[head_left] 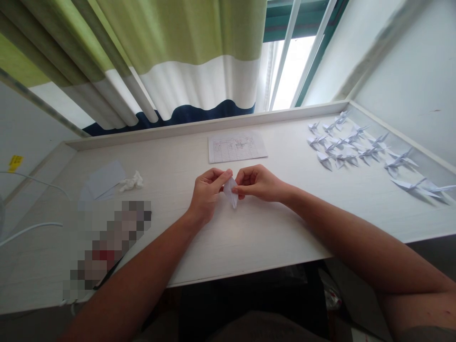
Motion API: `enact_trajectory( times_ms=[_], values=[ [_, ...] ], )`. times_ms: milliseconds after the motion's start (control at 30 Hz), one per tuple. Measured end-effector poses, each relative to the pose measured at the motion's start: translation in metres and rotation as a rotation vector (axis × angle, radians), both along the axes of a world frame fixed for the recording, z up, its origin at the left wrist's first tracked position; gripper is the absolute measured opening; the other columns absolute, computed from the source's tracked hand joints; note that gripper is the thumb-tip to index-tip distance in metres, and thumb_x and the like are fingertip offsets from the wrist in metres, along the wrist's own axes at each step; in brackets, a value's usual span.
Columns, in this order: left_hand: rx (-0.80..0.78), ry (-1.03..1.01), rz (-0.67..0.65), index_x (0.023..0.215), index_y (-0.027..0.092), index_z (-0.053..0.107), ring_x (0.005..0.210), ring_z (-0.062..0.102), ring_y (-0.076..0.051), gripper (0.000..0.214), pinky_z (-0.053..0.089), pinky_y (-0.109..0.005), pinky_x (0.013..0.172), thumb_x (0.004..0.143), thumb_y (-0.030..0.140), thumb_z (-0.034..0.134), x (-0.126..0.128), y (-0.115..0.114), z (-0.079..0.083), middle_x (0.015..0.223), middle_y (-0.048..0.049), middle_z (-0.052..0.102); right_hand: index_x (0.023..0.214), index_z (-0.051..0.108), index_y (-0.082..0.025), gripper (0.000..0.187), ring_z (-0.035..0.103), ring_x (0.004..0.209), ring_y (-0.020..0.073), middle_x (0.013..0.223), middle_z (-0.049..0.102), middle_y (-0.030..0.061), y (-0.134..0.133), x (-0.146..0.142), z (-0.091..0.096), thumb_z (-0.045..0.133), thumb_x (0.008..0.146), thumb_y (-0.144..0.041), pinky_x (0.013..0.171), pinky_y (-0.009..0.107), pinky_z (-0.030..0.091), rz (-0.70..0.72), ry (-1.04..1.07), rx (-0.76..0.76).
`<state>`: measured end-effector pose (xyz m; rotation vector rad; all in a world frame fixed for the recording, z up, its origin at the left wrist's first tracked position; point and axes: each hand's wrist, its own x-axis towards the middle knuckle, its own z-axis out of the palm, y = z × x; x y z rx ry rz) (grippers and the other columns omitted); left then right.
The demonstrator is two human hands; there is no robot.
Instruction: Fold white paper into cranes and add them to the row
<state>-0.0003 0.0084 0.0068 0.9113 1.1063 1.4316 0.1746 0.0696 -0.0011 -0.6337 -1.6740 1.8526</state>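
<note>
At a white rimmed desk (249, 242), a person's left hand (208, 187) and right hand (259, 183) pinch a small folded paper (232, 194) between thumbs and fingers, held just above the desktop near its front edge. The piece looks part-folded, with no wings spread yet. More than a dozen paper cranes (371, 151), apparently finished, stand at right, directly on the desktop rather than in any container. Loose white sheets (107, 178), seemingly unfolded, lie at left beside a crumpled tissue (131, 182).
</note>
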Motion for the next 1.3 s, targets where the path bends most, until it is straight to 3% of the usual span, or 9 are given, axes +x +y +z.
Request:
enact_trajectory(
  times_ms=[167,267,367,467,633,867,1067,1300],
  values=[
    [-0.006,0.091,-0.108,0.087,0.018,0.083,0.068,0.063,-0.013,0.036,0.052,-0.027,0.064,0.073,0.049,0.094,-0.011,0.005,0.002,0.075,-0.0023,0.073,0.078,0.07,-0.016,0.033,0.068,0.061,0.0113,0.065,0.074,0.0,0.001,0.003,0.002,0.098,0.073,-0.034,0.061,0.024,0.053,0.032,-0.003,-0.009],
    [0.046,0.166,-0.17,0.083,0.017,0.083,0.066,0.058,-0.012,0.034,0.046,-0.025,0.058,0.081,0.051,0.086,-0.019,0.008,0.001,0.074,-0.003,0.07,0.077,0.069,-0.016,0.032,0.067,0.06,0.0109,0.064,0.073,-0.0009,0.004,0.005,0.004,0.097,0.075,-0.032,0.061,0.024,0.053,0.015,0.012,-0.019],
    [0.111,0.257,-0.212,0.084,0.018,0.083,0.062,0.053,-0.011,0.025,0.044,-0.025,0.058,0.081,0.043,0.085,-0.023,0.009,0.001,0.069,-0.0011,0.068,0.077,0.066,-0.017,0.032,0.067,0.059,0.011,0.066,0.072,-0.001,0.007,0.007,0.004,0.094,0.078,-0.033,0.06,0.023,0.053,-0.019,0.032,-0.034],
    [0.169,0.381,-0.146,0.082,0.018,0.082,0.059,0.052,-0.011,0.021,0.043,-0.025,0.056,0.081,0.039,0.084,-0.021,0.009,-0.002,0.067,-0.0006,0.068,0.079,0.066,-0.017,0.036,0.067,0.058,0.0115,0.068,0.072,-0.0016,0.006,0.005,0.002,0.095,0.077,-0.038,0.058,0.024,0.055,-0.041,0.051,-0.071],
    [0.177,0.5,-0.027,0.08,0.018,0.079,0.056,0.054,-0.011,0.02,0.042,-0.025,0.053,0.084,0.038,0.078,-0.018,0.009,-0.007,0.065,-0.0001,0.068,0.087,0.069,-0.016,0.051,0.072,0.065,0.0148,0.076,0.074,0.0021,-0.002,-0.003,0.0,0.088,0.081,-0.063,0.061,0.027,0.06,-0.05,0.029,-0.112],
    [0.109,0.438,-0.037,0.072,0.018,0.074,0.054,0.051,-0.011,0.018,0.042,-0.024,0.052,0.079,0.033,0.078,-0.018,0.011,-0.01,0.061,0.0007,0.064,0.075,0.067,-0.016,0.049,0.073,0.066,0.015,0.073,0.078,0.0051,-0.002,-0.002,0.0,0.092,0.078,-0.058,0.064,0.026,0.057,-0.022,-0.064,-0.09],
    [0.137,0.341,-0.152,0.093,0.018,0.083,0.054,0.051,-0.009,0.019,0.044,-0.023,0.052,0.079,0.031,0.081,-0.022,0.012,-0.003,0.069,0.0002,0.067,0.083,0.074,-0.015,0.042,0.073,0.069,0.0163,0.079,0.08,0.0061,-0.002,0.001,0.003,0.092,0.079,-0.053,0.068,0.029,0.059,0.066,-0.075,-0.081],
    [0.143,0.294,-0.2,0.086,0.017,0.079,0.054,0.057,-0.011,0.012,0.046,-0.023,0.052,0.076,0.024,0.078,-0.028,0.014,0.0,0.062,0.0002,0.067,0.085,0.075,-0.014,0.039,0.074,0.068,0.0166,0.078,0.08,0.0063,-0.001,0.004,0.007,0.092,0.08,-0.049,0.068,0.03,0.06,0.162,-0.088,-0.112]
  ],
)
